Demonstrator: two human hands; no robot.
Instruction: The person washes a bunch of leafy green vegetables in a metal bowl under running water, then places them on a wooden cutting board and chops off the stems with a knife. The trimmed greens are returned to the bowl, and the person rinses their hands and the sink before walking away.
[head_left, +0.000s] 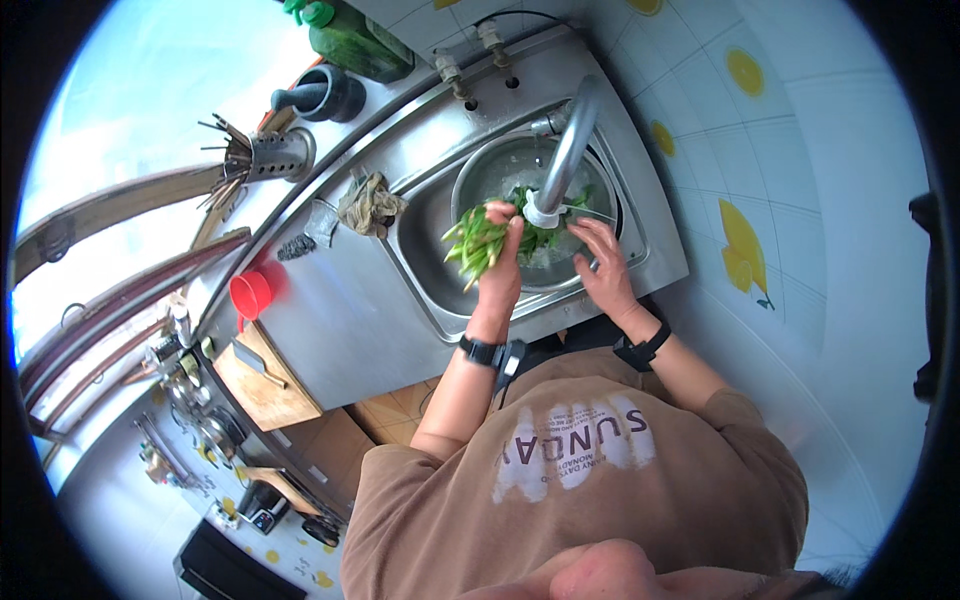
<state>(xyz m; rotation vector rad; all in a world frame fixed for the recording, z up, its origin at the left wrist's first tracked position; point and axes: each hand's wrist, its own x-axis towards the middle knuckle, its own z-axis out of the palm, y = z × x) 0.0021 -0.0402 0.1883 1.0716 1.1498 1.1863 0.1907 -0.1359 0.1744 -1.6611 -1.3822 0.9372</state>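
My left hand (504, 251) is closed around a bunch of leafy green vegetables (477, 244), its pale cut stems pointing left and its leaves over a round metal basin (462, 184). The basin holds water and sits in the stainless steel sink (420, 259). Beside the leaves, on the right of the basin, my right hand (604, 262) has its fingers apart; whether its fingertips touch a leaf is hard to tell. A curved metal faucet (574, 150) with white material wrapped at its tip stands over the basin, between my hands.
A crumpled cloth (369, 206) lies at the sink's left rim. Farther left are a red plastic cup (250, 295) and a cleaver (255, 360) on a wooden cutting board (277, 401). A stone mortar (341, 94), a perforated chopstick holder (281, 155) and a green bottle (360, 45) stand behind.
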